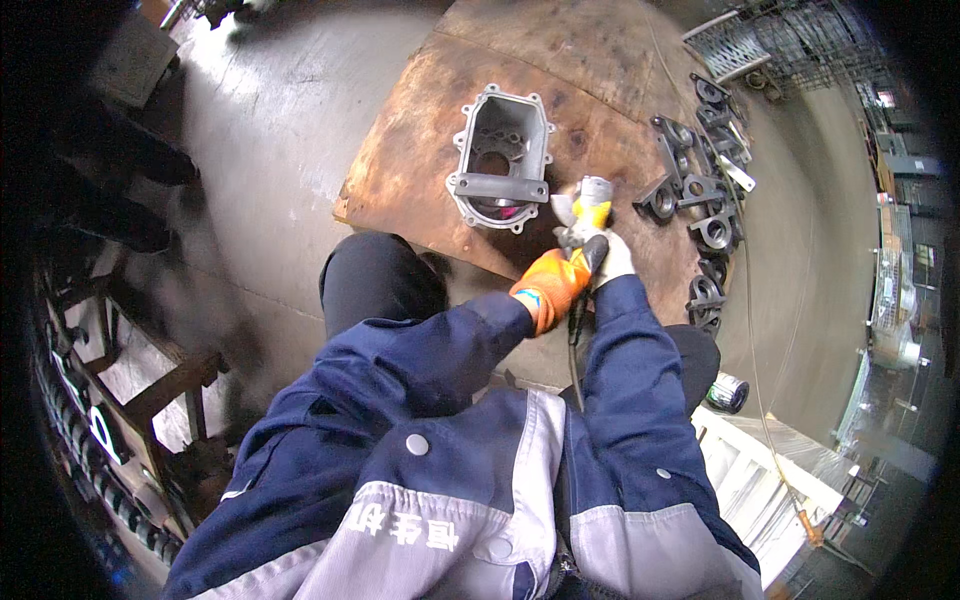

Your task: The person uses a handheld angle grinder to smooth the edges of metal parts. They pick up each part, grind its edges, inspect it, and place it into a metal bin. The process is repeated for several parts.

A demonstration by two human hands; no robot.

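Note:
An angle grinder (596, 190) with a silver-grey head points away from me over the wooden board, its cord running back toward my lap. My right hand (616, 260), in a white glove, is wrapped round its body. My left hand (555, 284), in an orange glove with dark fingertips, closes on the rear part of the same tool. Just left of the grinder's head stands a grey cast metal housing (548, 130), open side up, with a bolt-hole flange around its rim. A flat grey metal bar (500, 188) lies across the housing's near part.
Several dark metal brackets (712, 232) with round holes lie along the right side of the wooden board (410, 150). A thin cable (750, 330) hangs down at the right. Near my right knee are a can (729, 392) and a white slatted crate (745, 480). Racks stand at lower left.

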